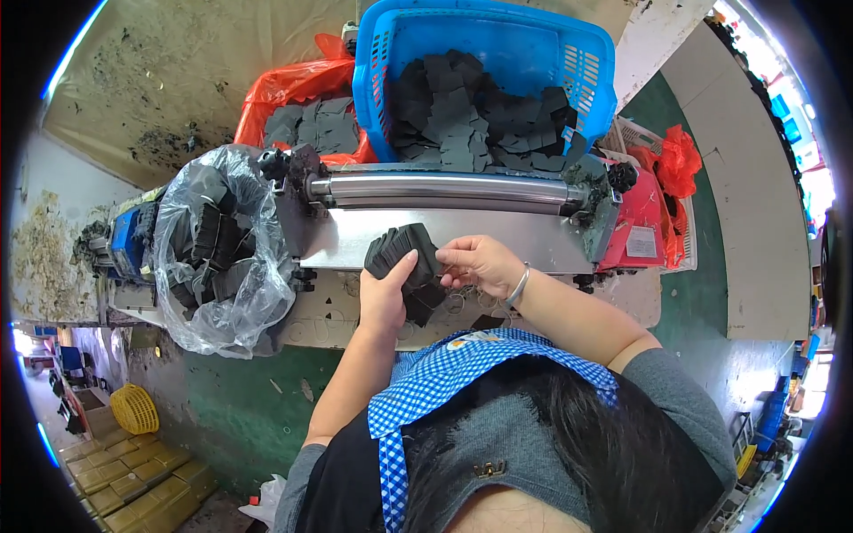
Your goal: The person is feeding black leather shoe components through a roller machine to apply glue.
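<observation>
My left hand (383, 293) is wrapped round a thick stack of thin black sheet pieces (402, 252), held tilted with its edges fanned. At the right side of that stack, the fingers of my right hand (480, 265) are pinched together; what they grip, if anything, is too small to make out. More black pieces (425, 304) show just under the stack. Behind both hands lies a bright metal plate (355, 233), part of a machine with shiny steel rollers (444, 188).
Beyond the rollers a blue basket (484, 16) holds many black pieces. Left of it sits a red plastic bag (283, 82) with more. A clear plastic bag (253, 324) of black stacks stands at the machine's left. Thin rings (457, 307) lie along the near table edge.
</observation>
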The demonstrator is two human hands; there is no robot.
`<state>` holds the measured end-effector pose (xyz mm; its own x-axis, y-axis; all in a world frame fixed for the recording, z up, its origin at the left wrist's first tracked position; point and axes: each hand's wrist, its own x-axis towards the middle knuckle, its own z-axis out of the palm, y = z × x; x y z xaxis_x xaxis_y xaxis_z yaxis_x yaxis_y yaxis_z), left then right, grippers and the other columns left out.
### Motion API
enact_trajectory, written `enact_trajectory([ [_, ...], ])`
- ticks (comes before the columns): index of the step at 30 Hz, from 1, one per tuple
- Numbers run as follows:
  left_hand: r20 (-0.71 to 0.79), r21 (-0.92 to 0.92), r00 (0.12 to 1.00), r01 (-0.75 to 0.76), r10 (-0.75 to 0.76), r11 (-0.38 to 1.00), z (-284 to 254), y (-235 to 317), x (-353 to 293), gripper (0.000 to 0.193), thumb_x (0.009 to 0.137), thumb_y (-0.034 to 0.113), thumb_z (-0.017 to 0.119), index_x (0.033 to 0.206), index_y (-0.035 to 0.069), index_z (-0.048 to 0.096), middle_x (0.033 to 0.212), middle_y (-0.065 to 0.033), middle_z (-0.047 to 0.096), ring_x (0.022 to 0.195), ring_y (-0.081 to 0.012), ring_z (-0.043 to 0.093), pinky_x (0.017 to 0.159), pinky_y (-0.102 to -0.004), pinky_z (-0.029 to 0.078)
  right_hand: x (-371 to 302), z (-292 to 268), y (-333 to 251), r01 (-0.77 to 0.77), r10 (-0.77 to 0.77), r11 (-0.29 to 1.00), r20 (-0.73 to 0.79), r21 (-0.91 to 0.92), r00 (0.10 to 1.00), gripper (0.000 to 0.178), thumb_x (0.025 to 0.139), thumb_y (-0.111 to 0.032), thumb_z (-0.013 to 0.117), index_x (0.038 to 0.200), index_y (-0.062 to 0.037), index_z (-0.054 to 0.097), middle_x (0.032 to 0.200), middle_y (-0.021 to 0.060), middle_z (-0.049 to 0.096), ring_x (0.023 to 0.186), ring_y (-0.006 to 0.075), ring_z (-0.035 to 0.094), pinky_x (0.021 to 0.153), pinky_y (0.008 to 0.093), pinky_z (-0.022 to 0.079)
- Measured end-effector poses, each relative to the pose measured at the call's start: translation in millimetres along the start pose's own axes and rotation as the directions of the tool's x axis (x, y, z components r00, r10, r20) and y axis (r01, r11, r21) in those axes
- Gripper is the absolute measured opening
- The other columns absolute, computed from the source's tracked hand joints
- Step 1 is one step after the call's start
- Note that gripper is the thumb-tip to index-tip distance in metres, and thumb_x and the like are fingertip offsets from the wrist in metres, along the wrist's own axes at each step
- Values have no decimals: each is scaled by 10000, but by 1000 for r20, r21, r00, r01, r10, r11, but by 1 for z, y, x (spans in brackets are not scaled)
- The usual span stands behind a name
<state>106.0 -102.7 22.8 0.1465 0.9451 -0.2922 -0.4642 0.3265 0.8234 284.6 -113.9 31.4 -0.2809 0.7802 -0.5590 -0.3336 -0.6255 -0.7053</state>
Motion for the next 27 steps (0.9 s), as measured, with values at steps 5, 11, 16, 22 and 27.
enact_trajectory([
  [5, 135, -166, 985, 132, -110, 977, 1, 7, 1, 253, 806, 34, 616, 1046, -14, 554, 921, -97, 629, 791, -174, 635, 705, -304, 535, 1, -5, 2, -28, 20, 991, 63, 131, 998, 154, 842, -182, 650, 899, -47, 605, 803, 62, 637, 676, 138, 620, 608, 249, 510],
  [11, 143, -164, 979, 168, -145, 972, 1, 11, 1, 243, 814, 53, 601, 1041, -14, 547, 921, -102, 625, 789, -181, 634, 704, -305, 538, 4, -7, 3, -72, 60, 980, 70, 187, 996, 130, 840, -180, 651, 876, -68, 597, 783, 56, 632, 656, 134, 617, 573, 239, 505],
  [16, 128, -164, 984, 148, -128, 975, -4, 10, 3, 231, 815, 49, 593, 1033, -19, 558, 913, -96, 626, 778, -174, 632, 702, -300, 532, 5, -8, 0, -91, 83, 989, 81, 113, 993, 141, 879, -179, 594, 919, -49, 561, 757, 65, 623, 646, 143, 611, 569, 255, 501],
  [22, 10, 56, 996, -94, 94, 994, -12, 7, 11, 197, 789, 40, 653, 971, -27, 615, 896, -69, 637, 774, -142, 609, 714, -274, 498, 19, -21, -5, 198, -142, 978, -474, 71, 869, 196, 926, -188, 500, 957, 3, 473, 774, 123, 624, 627, 177, 633, 522, 253, 508],
  [27, 37, 270, 991, -137, 132, 953, -10, -6, 13, 204, 799, 118, 680, 951, -6, 623, 866, -31, 623, 759, -100, 568, 693, -249, 467, 6, 6, 9, 190, -202, 897, 10, -400, 979, 193, 927, -199, 494, 863, -20, 525, 711, 93, 606, 536, 140, 598, 478, 235, 481],
])
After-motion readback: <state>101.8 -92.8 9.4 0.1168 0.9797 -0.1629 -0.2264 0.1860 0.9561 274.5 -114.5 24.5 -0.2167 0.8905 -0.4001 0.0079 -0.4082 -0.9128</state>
